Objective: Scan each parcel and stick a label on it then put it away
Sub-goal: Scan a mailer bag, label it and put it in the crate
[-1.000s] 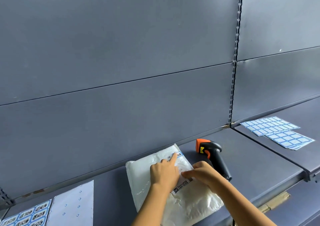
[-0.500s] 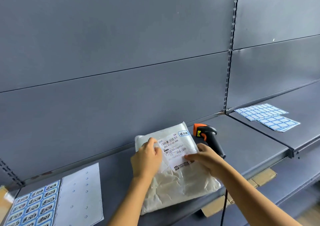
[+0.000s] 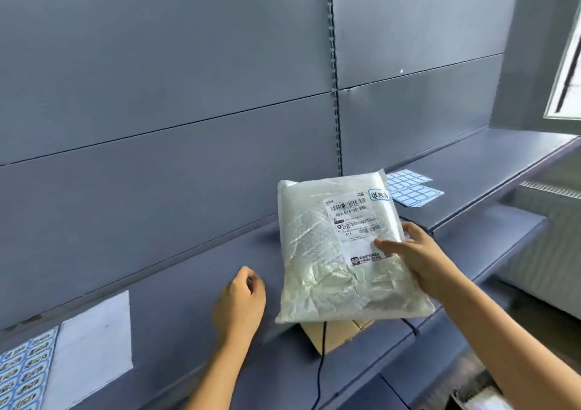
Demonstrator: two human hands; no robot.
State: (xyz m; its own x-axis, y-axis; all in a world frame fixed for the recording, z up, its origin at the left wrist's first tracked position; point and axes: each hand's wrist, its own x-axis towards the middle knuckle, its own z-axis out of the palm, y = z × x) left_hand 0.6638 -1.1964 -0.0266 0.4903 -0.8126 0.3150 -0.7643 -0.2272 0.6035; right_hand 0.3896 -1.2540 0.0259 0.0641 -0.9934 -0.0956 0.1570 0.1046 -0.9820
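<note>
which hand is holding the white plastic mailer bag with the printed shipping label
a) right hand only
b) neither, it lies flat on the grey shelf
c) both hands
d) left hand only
A: the right hand grips the white plastic mailer bag at its right edge, thumb on the shipping label, while the left hand is apart from it, loosely curled and holding nothing.

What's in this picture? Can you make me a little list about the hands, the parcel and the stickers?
parcel: white bag, held tilted above the shelf
right hand: grips the parcel's right edge, thumb on its shipping label
left hand: holds nothing, fingers loosely curled
blue sticker: on the parcel's top right corner
sticker sheets: lying on the shelf behind the parcel
</note>
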